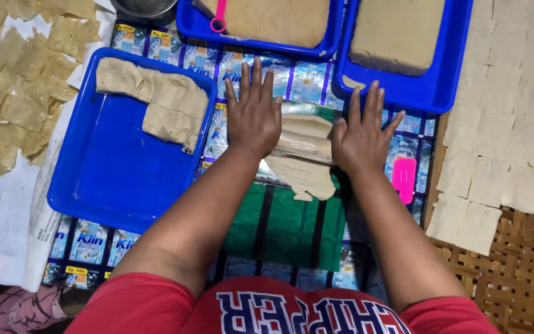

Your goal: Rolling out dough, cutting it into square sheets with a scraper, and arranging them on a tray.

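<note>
My left hand [253,114] and my right hand [362,133] lie flat, fingers spread, on the two ends of a clear cylindrical roller [304,146]. The roller lies across a flattened sheet of pale beige dough [304,176]. The dough rests on a plastic-covered mat, with a green cloth patch [288,226] just under its near edge. Neither hand grips anything; both palms press down on the roller.
A blue tray [103,179] at left holds folded dough pieces [162,105]. Two blue trays [431,89] at the back hold dough blocks; one has a pink scraper [219,17]. A pink scraper [403,178] lies right of my hand. Cut dough squares [502,136] cover a woven mat.
</note>
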